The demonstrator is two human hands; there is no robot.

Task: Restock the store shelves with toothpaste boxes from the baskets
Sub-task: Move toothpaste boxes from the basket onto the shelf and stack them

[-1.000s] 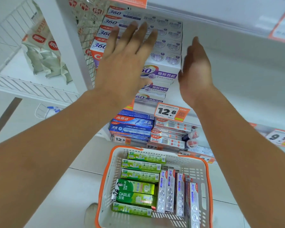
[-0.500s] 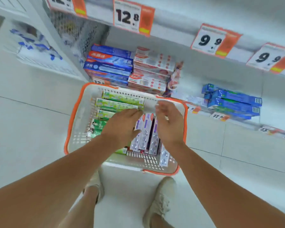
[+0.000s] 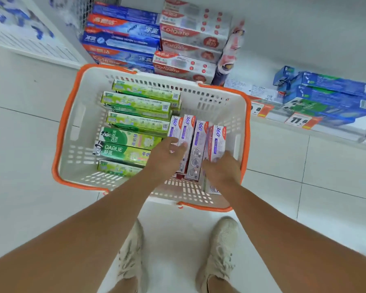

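both hands have sunk deeper into the orange-rimmed basket [image 3: 68, 115] at centre frame, left hand [image 3: 164, 153] pinching one white-purple 360 toothpaste box [image 3: 183, 132] and right hand [image 3: 222, 169] curled round another 360 box [image 3: 217, 142], likely to lift them shelfward.

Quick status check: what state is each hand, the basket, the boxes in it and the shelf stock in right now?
Left hand: gripping a purple 360 box.
Right hand: gripping the tilted rightmost 360 box.
Purple 360 boxes: four on edge, in the basket.
Green Darlie boxes: flat, stacked on basket's left.
Basket: on floor, partly full.
Bottom shelf: stocked with Colgate boxes.
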